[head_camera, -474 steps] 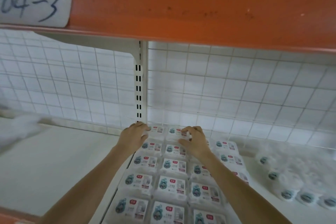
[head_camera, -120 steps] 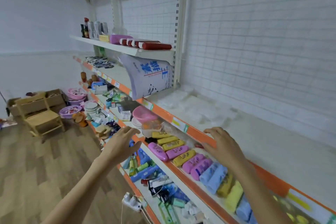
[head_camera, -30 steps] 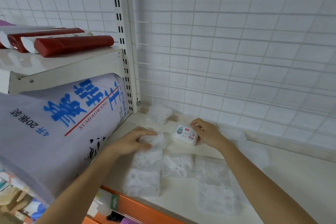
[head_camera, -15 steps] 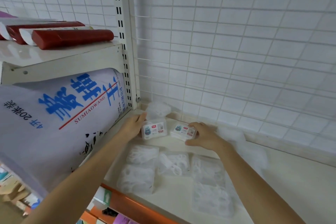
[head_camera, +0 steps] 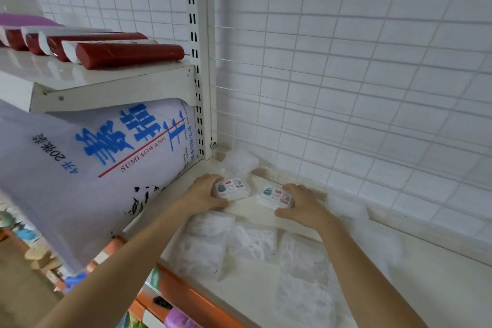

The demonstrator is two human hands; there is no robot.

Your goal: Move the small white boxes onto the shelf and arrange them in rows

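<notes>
Head view looks down into the back left corner of a cream shelf (head_camera: 439, 290), where two small white boxes lie flat with their printed labels up. The left box (head_camera: 232, 189) sits close to the corner, its long axis running left to right and roughly along the wire grid back panel (head_camera: 346, 74); its teal-printed end points toward the left hand. The left hand (head_camera: 202, 194) grips this box from its left end, fingers curled over the far edge and thumb along the near side. The right box (head_camera: 275, 196) lies just beside it with a narrow gap of bare shelf between them; it is turned a little, so its long axis slants from upper left to lower right, teal end toward the left box. The right hand (head_camera: 303, 206) holds it from the right end, fingers curled round the far corner and thumb against the near edge. Nearer the front edge, several clear plastic packets (head_camera: 255, 245) lie flat in a loose group, and more of them sit behind the boxes against the back panel. To the left, a large white sack with blue lettering (head_camera: 87, 168) leans under an upper shelf that carries red tubes (head_camera: 127, 54). An orange strip (head_camera: 197, 298) runs along the shelf's front edge.
</notes>
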